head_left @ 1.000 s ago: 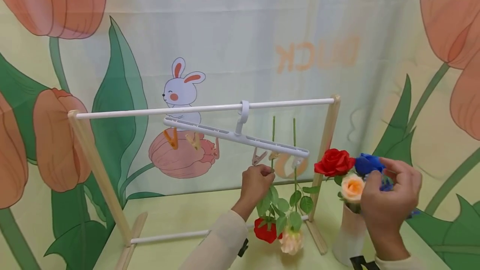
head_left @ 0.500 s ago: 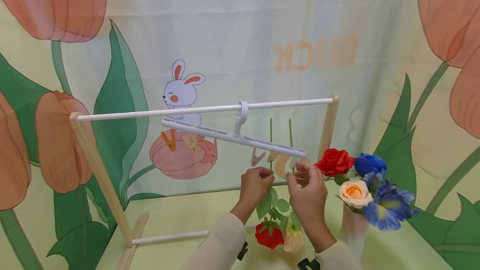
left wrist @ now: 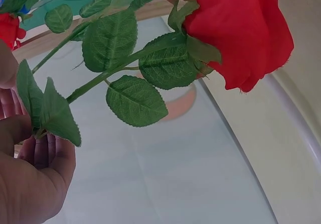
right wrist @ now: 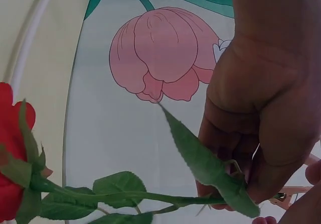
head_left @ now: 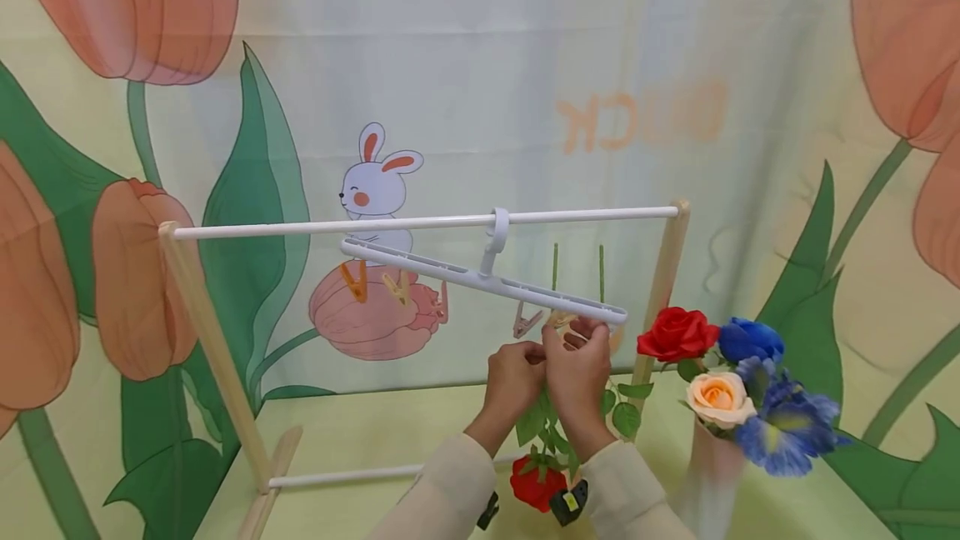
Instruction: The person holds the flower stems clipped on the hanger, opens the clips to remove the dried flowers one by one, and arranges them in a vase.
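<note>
Red rose point(head_left: 536, 490), head-down, hanging between 5 and 6 o'clock from the left hand point(head_left: 515, 377), its stem point(head_left: 555, 265) poking up past the grey hanger point(head_left: 450, 274) at 12 o'clock. Looks to me like the step is getting that stem fixed in the yellow peg point(head_left: 559, 319) under the hanger. If so, the next move calls for checking the peg's bite with a light tug, then easing the grip off, since the hanger already tips down toward 3 o'clock and could swing.

Pose-wise, the left forearm comes in from 7 o'clock and the right one from 5, wrists nearly meeting. Left thumb and fingers are pinched in round the stem beside some leaves point(left wrist: 55, 111), no real gap. The right hand point(head_left: 576, 373) reaches up at the peg with bent fingers; can't tell if it's squeezing anything, the fingertips are partly hidden. Vase point(head_left: 712, 482) of other flowers sits at 4 o'clock from it, well apart.
</note>
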